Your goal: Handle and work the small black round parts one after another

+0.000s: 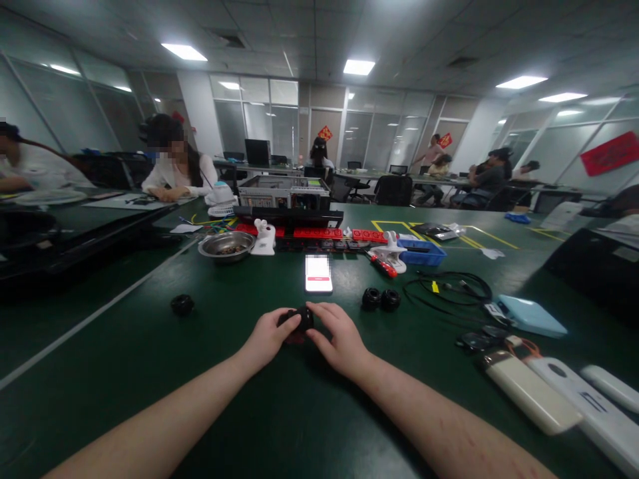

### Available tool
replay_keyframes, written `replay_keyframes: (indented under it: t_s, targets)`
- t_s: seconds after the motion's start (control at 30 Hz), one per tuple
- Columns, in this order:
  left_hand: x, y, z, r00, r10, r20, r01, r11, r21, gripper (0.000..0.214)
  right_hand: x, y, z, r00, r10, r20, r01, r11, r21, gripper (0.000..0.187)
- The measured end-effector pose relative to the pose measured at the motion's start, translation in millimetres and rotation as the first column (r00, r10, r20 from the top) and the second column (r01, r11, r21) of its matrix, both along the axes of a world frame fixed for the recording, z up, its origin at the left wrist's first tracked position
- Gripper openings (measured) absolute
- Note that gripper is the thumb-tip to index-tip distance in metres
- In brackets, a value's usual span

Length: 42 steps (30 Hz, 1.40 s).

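Both my hands meet over a small black round part (301, 318) on the green table (150, 346). My left hand (268, 337) curls around its left side, and my right hand (337, 336) pinches its right side with bent fingers. Something reddish shows under the part, too hidden to name. Two more black round parts (381, 299) lie side by side to the right of my right hand. Another black part (182, 305) sits alone to the left. A phone (318, 273) with a lit white and red screen lies just beyond my hands.
A metal bowl (226, 245), white holders, red strips and a blue tray (422, 253) line the table's middle, with an open computer case (283, 191) behind. Black cable (449, 287), a light blue case (530, 315) and white power banks (529, 392) lie right. People sit at other tables.
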<state>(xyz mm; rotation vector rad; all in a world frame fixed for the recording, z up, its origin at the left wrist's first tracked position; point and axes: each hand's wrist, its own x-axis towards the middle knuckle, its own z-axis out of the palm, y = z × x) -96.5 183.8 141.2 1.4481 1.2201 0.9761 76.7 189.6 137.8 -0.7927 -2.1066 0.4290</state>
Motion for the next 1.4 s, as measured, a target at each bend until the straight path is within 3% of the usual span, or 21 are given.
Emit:
replay_keyframes:
  t_s: [0.13, 0.27, 0.33, 0.43, 0.53, 0.67, 0.8, 0.87, 0.93, 1.07, 1.2, 1.4]
  targets:
    - [-5.2, -3.0, 10.1, 0.974, 0.042, -0.224, 0.002, 0.981, 0.192, 0.035, -2.3, -0.1, -4.2, 0.997, -0.029, -0.065, 0.023, 0.995, -0.1, 0.047]
    - [-7.3, -5.7, 13.8, 0.896, 0.069, -0.439, 0.095, 0.936, 0.339, 0.043, -3.2, 8.1, -11.6, 0.981, -0.127, -0.144, 0.078, 0.949, -0.307, 0.028]
    - [-6.9, -5.9, 12.4, 0.874, 0.067, -0.482, 0.138, 0.916, 0.378, 0.044, -3.3, 11.1, -13.2, 0.984, -0.131, -0.12, 0.08, 0.93, -0.359, 0.03]
    - [-6.5, -5.8, 10.5, 0.864, 0.053, -0.501, 0.165, 0.91, 0.381, 0.045, -3.1, 11.2, -11.4, 0.987, -0.137, -0.08, 0.102, 0.933, -0.345, 0.025]
    - [-6.5, -5.9, 10.5, 0.889, 0.024, -0.458, 0.141, 0.936, 0.322, 0.052, -1.8, 7.4, -5.7, 0.986, -0.146, -0.084, 0.121, 0.961, -0.25, 0.018]
    - [-4.7, -2.8, 6.6, 0.981, -0.074, -0.182, 0.101, 0.984, 0.148, 0.044, -0.2, 3.5, 2.1, 0.988, -0.112, -0.104, 0.106, 0.992, -0.064, 0.023]
    - [-2.5, 2.8, 0.2, 0.992, -0.117, 0.043, 0.121, 0.988, -0.092, 0.039, -1.1, 2.2, 2.3, 0.994, -0.1, -0.048, 0.102, 0.994, 0.049, 0.031]
    - [-2.6, 3.6, 0.3, 0.995, -0.098, 0.008, 0.098, 0.993, -0.063, 0.038, -2.0, 1.3, 0.2, 0.994, -0.104, -0.042, 0.106, 0.993, 0.051, 0.035]
    - [-3.5, 2.2, 3.1, 0.993, -0.058, -0.103, 0.063, 0.997, 0.044, 0.037, -2.7, 0.8, -2.4, 0.992, -0.105, -0.068, 0.106, 0.994, 0.001, 0.038]
    - [-5.3, -3.7, 10.1, 0.929, 0.042, -0.367, 0.057, 0.965, 0.254, 0.04, -3.1, 4.5, -8.3, 0.967, -0.177, -0.183, 0.138, 0.969, -0.205, 0.035]
    - [-5.8, -6.5, 11.2, 0.891, 0.081, -0.446, 0.093, 0.931, 0.354, 0.043, -3.9, 10.7, -11.6, 0.964, -0.218, -0.154, 0.146, 0.914, -0.379, 0.032]
    - [-5.0, -5.9, 8.5, 0.882, 0.063, -0.467, 0.112, 0.935, 0.337, 0.044, -5.0, 10.9, -11.4, 0.983, -0.178, -0.041, 0.155, 0.932, -0.329, 0.023]
